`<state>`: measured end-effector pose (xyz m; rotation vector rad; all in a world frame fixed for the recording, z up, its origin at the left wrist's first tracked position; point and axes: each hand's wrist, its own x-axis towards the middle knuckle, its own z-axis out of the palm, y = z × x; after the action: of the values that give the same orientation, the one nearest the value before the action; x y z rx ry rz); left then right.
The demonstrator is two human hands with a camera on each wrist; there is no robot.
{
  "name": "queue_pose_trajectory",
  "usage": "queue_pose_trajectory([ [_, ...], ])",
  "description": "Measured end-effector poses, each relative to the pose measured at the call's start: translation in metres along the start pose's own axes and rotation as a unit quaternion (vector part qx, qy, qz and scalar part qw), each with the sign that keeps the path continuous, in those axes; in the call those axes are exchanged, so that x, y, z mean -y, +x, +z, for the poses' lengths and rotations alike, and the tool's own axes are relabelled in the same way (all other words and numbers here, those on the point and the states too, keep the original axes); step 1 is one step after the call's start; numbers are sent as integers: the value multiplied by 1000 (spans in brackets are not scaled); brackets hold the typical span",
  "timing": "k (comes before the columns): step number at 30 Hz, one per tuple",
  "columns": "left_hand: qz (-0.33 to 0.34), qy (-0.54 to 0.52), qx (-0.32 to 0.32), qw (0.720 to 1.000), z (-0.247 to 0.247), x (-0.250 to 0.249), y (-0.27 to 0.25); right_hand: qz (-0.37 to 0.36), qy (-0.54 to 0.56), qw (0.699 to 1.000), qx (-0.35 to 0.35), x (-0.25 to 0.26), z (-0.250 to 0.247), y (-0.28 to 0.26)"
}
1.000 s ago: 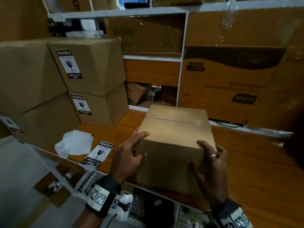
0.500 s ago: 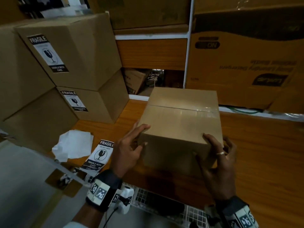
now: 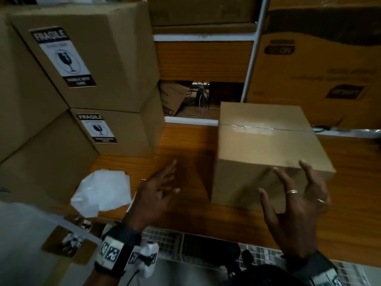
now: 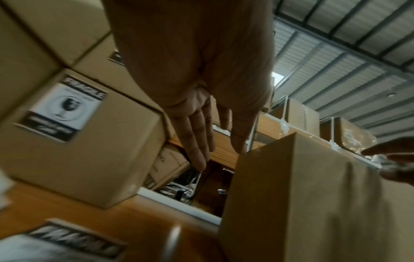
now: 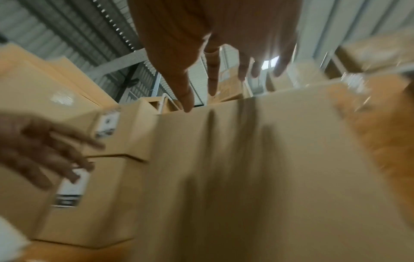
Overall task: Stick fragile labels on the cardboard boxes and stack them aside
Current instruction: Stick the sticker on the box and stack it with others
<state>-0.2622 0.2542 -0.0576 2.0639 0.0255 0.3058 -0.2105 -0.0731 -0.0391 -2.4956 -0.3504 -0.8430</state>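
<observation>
A plain taped cardboard box [image 3: 268,149] stands on the wooden table [image 3: 185,141] with no label on the faces I can see. My right hand [image 3: 284,178] hovers at its near face, fingers spread, holding nothing. To the left of the box my left hand [image 3: 173,176] is open above the table, away from it. A loose FRAGILE label [image 4: 74,242] lies on the table near my left wrist; the head view hides it under that hand. At the left, two stacked boxes [image 3: 115,65] carry FRAGILE labels [image 3: 61,56].
White backing paper [image 3: 103,190] lies crumpled by the table's near edge. More plain boxes [image 3: 31,100] are stacked at the far left. A shelf unit with large cartons [image 3: 319,69] stands behind the table. A wire-mesh rack [image 3: 185,244] is below the front edge.
Both hands have let go of the plain box. My left hand has moved left, off the box and over the loose label; my right hand has drawn back with its fingers spread.
</observation>
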Motion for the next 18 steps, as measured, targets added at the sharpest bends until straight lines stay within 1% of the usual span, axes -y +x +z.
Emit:
queue_pose_trajectory([
  [2, -45, 5, -32, 998, -28, 34, -13, -24, 61, 998, 17, 36, 18, -9],
  [4, -86, 6, -66, 994, -50, 66, -22, -31, 115, 992, 28, 72, 39, -18],
  [7, -123, 28, -95, 987, -71, 99, -36, -11, 178, 981, 74, 117, 73, -26],
  [10, -138, 50, -102, 984, -83, 121, -44, 12, 260, 955, 142, 150, 110, -30],
  [13, -163, 70, -87, 980, -87, 139, -45, 53, 300, 927, 219, 174, 153, -28],
  [14, -171, 74, -77, 979, -86, 142, -44, 75, 296, 918, 252, 180, 171, -27],
  [15, -174, 70, -66, 980, -85, 143, -44, 88, 269, 913, 292, 184, 188, -25],
  [17, -168, 58, -42, 983, -82, 143, -42, 81, 159, 905, 386, 191, 222, -23],
  [18, -164, 59, -31, 984, -81, 143, -41, 80, 128, 893, 424, 193, 235, -21],
])
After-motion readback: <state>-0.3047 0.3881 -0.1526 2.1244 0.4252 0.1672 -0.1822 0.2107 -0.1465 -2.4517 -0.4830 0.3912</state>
